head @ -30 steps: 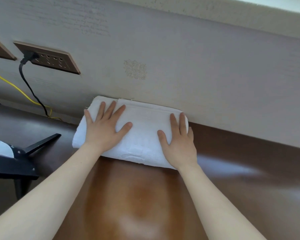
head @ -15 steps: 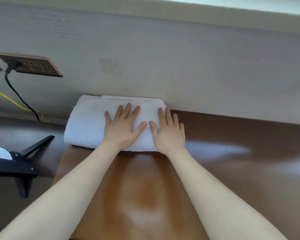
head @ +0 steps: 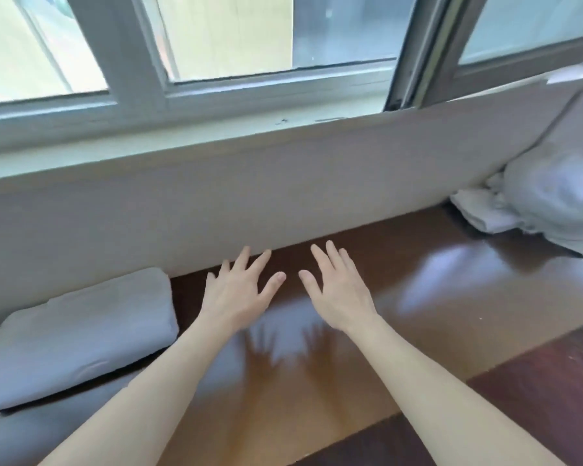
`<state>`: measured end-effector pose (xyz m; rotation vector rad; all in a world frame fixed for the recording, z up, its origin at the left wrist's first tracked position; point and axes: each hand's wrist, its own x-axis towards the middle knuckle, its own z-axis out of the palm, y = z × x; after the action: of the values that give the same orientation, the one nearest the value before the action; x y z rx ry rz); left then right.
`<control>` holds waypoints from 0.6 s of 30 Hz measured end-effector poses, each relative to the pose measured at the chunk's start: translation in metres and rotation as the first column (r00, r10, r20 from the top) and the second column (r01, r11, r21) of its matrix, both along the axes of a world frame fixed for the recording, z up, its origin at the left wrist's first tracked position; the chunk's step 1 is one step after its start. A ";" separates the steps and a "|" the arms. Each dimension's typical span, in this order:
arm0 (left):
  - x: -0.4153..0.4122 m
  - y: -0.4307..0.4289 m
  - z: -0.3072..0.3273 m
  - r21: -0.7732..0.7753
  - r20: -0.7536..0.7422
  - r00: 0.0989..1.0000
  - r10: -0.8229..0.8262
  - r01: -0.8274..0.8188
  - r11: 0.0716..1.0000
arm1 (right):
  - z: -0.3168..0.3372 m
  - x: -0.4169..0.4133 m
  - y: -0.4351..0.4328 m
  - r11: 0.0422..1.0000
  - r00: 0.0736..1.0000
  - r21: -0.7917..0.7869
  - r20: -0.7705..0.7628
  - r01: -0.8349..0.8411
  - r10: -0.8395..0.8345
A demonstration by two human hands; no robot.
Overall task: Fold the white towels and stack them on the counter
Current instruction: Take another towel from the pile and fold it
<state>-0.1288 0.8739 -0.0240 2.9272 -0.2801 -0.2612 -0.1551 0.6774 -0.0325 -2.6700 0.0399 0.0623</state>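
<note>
Hands lifted off the folded towel (head: pixel 78 327), now at left, left hand (head: pixel 239 294) and right hand (head: pixel 337 290) over bench (head: pixel 451 297), palms down, fingers spread, empty.

No text, label, brand, number or sign could be read anywhere in the view.
</note>
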 end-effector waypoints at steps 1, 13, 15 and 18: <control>-0.005 -0.024 0.005 0.005 0.003 1.000 -0.020 0.020 1.000 | 0.004 -0.008 -0.027 1.000 1.000 -0.011 0.002 0.018 -0.018; -0.065 -0.397 0.037 -0.162 0.005 0.957 -0.289 0.286 0.945 | 0.048 -0.112 -0.367 0.948 0.948 -0.044 -0.004 0.317 -0.317; -0.064 -0.440 0.045 -0.171 0.006 0.947 -0.321 0.317 0.933 | 0.053 -0.115 -0.408 0.935 0.936 -0.030 0.006 0.353 -0.353; -0.052 -0.490 0.056 -0.171 0.010 0.932 -0.362 0.359 0.918 | 0.055 -0.110 -0.457 0.915 0.915 0.022 0.008 0.403 -0.403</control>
<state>-0.1809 0.3837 0.0315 2.6835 -0.8012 -0.3039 -0.2646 0.2204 0.0227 -2.5861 0.5812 -0.0857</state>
